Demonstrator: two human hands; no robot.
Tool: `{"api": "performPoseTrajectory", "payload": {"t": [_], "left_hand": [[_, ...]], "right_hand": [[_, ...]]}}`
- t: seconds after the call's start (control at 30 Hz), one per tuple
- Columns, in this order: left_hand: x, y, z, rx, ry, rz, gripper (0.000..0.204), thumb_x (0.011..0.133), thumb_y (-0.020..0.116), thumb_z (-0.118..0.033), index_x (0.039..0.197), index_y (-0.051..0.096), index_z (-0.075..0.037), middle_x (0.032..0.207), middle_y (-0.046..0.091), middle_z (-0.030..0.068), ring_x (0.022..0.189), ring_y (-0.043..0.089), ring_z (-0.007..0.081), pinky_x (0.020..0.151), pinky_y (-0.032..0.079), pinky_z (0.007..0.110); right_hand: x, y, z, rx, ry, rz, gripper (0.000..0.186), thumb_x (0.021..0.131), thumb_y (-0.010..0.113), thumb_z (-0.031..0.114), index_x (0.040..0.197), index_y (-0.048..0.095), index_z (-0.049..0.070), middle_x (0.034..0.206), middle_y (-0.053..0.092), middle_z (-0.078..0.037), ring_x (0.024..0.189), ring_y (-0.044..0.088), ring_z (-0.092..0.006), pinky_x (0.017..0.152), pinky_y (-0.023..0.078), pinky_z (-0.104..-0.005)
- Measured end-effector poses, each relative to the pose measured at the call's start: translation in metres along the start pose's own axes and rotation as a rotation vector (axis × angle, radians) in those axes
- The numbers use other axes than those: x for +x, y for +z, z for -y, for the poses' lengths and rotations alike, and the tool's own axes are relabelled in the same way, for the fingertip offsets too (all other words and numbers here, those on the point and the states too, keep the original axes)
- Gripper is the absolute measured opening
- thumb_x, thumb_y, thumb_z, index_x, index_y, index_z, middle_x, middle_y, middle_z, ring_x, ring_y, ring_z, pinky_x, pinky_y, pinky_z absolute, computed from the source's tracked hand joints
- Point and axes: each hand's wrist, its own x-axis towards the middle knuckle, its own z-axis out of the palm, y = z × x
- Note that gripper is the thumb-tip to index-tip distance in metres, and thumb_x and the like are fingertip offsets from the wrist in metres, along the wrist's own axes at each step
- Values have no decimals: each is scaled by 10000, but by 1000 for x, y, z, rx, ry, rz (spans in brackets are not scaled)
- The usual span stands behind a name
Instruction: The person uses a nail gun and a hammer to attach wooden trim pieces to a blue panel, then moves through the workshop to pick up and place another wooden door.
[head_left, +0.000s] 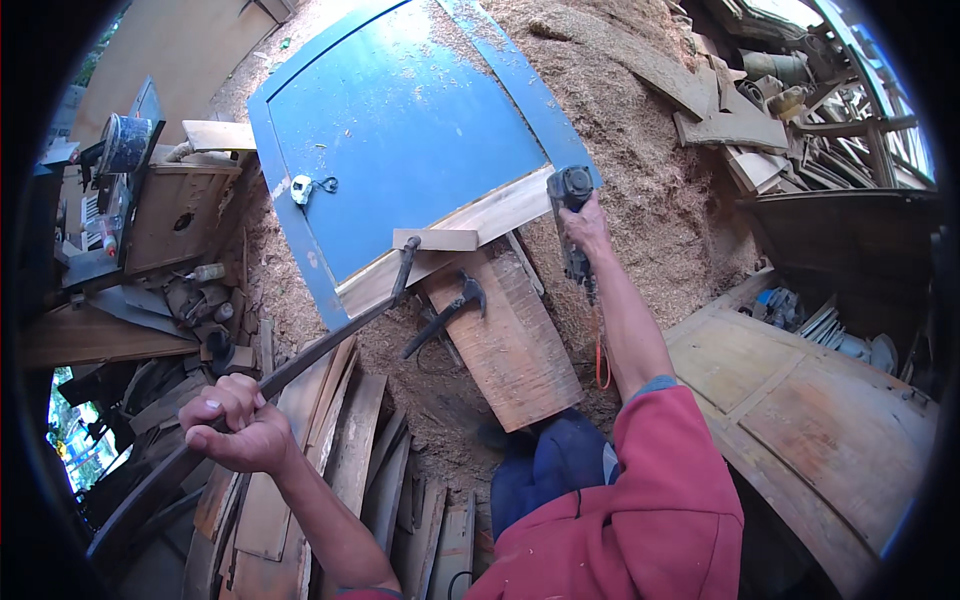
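Note:
My left hand is closed round a long dark metal bar, whose bent end meets a small wood block. That block rests at the edge of a blue panel, along a bare wood strip. In my right hand is a black nail gun, held at the strip's right end by the panel's corner. Its nose is hidden. An orange hose hangs below it. Between my arms a claw hammer lies across a wide board.
A white tape measure lies on the panel's left side. Wood shavings cover the ground. Planks are stacked at lower left, and a wooden door panel stands at right. Scrap wood lies at upper right.

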Motion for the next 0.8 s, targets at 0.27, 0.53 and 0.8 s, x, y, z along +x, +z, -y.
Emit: {"api": "performPoseTrajectory", "payload": {"t": [0.27, 0.53, 0.8], "left_hand": [[1, -8, -2, 11, 3, 16, 416, 971, 412, -502, 838, 416, -107, 526, 272, -42, 441, 250, 77, 447, 267, 243], [1, 5, -5, 11, 3, 7, 407, 970, 422, -495, 813, 437, -120, 539, 246, -50, 457, 236, 73, 452, 246, 242], [-2, -11, 1, -26, -19, -1, 422, 962, 423, -518, 832, 424, -116, 528, 267, -45, 445, 271, 84, 435, 273, 248]], "right_hand": [[8, -5, -1, 52, 97, 194, 657, 720, 648, 347, 1227, 413, 1, 1063, 615, -297, 1020, 597, -433, 903, 464, -456], [0, 11, 2, 134, 72, 225, 586, 743, 672, 279, 1212, 435, 21, 1046, 639, -233, 988, 624, -384, 859, 485, -444], [23, 25, -3, -43, -161, 148, 624, 728, 643, 222, 1221, 380, -56, 809, 633, -219, 649, 644, -301, 585, 514, -388]]}}
